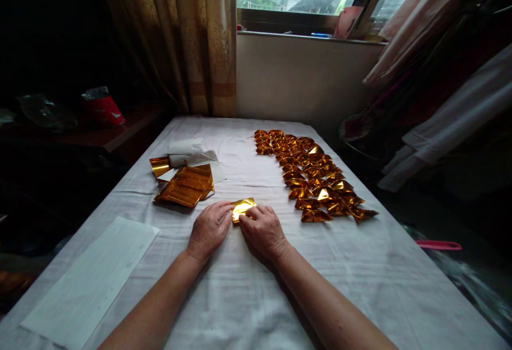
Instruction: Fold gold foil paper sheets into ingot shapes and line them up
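A: While both hands press down at centre, scanning left to right: white paper sheet (94, 278) flat at the near left of the counter (248, 296), then a stack of gold foil sheets (184, 185) with a white wad (184, 150) behind it.

B: Hands?

A: Left hand (208, 228) lies palm down, fingers curled onto the left edge of the gold foil piece (242, 208). Right hand (264, 228) presses its lower right corner with the fingertips. Neither hand is clenched; both pin the piece flat on the cloth, just right of the stack.

B: Right side?

A: Folded gold pieces (314, 179) laid in rows, running from the far middle toward the near right. Closest one sits near the right hand, not touching.

B: Risks?

A: My read: foil is slick and springy, so uneven pressure could let the crease wander or the piece slide on the cloth. A right forearm swing could scatter the nearest rows. Dim light makes edges hard to align.
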A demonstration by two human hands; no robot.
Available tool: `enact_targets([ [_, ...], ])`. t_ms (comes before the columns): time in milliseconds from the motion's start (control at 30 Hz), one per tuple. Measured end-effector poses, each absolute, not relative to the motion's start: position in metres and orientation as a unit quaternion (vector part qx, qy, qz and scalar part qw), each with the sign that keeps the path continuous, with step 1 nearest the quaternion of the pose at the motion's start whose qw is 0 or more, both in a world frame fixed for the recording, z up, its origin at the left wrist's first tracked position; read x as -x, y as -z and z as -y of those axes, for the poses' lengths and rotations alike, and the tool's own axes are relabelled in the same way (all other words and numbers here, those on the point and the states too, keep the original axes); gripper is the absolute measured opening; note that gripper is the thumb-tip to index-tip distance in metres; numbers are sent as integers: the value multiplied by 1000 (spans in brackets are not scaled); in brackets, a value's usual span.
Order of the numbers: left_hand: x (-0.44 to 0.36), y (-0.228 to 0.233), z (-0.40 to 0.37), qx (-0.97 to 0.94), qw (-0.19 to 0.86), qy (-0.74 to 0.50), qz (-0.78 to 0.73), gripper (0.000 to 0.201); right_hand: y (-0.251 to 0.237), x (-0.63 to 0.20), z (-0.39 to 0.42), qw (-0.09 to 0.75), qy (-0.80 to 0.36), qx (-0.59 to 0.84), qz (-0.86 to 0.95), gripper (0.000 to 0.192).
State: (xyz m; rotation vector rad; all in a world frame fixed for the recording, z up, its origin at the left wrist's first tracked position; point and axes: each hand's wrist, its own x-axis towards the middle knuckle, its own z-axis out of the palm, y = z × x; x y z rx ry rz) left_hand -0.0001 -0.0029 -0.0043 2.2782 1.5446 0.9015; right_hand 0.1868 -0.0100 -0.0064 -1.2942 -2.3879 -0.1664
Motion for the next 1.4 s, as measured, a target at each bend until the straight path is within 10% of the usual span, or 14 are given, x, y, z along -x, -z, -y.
enact_targets([
  [367,5,5,33,-884,35,-121,-451,40,1,-205,36,215,-75,445,866,29],
  [1000,13,-3,27,-916,-25,-102,-388,44,9,-221,40,207,30,520,828,25],
  [1400,-2,-14,-9,-912,-51,-140,-383,14,7,-213,1,213,-31,447,868,16],
])
